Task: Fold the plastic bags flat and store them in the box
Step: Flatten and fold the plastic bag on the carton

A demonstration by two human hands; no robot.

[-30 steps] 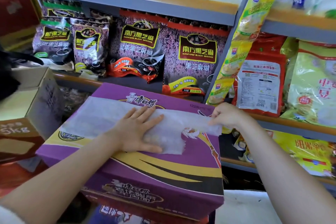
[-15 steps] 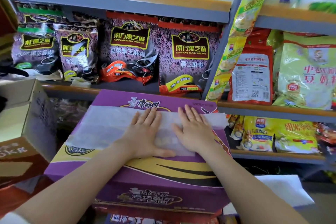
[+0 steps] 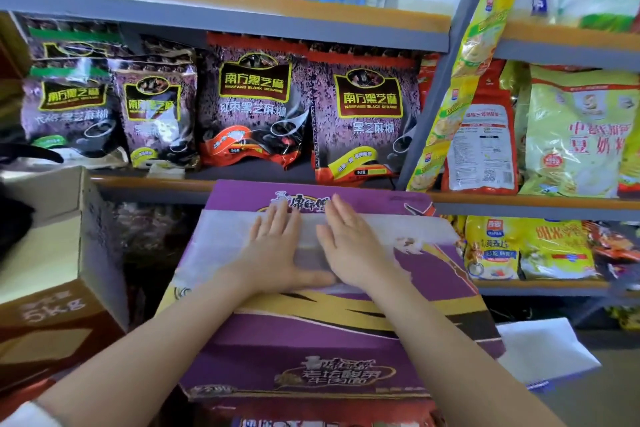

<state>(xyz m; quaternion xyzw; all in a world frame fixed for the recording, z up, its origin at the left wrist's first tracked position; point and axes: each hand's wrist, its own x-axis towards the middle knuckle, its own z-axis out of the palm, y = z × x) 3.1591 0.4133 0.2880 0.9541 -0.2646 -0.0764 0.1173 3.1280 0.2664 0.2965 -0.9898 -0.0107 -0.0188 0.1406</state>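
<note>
Shop aisle, shelves (image 3: 221, 15) stocked with black sesame packets (image 3: 363, 121); work surface was the lid of a purple carton (image 3: 311, 333). Item: one translucent plastic bag (image 3: 214, 246), laid flat across that lid. I had my left hand (image 3: 277, 250) and right hand (image 3: 349, 246) side by side on it, fingers straight, palms down, presumably to press air out before folding. Brown cardboard box (image 3: 52, 288), open-topped, stood just left, likely the storage box.
</note>
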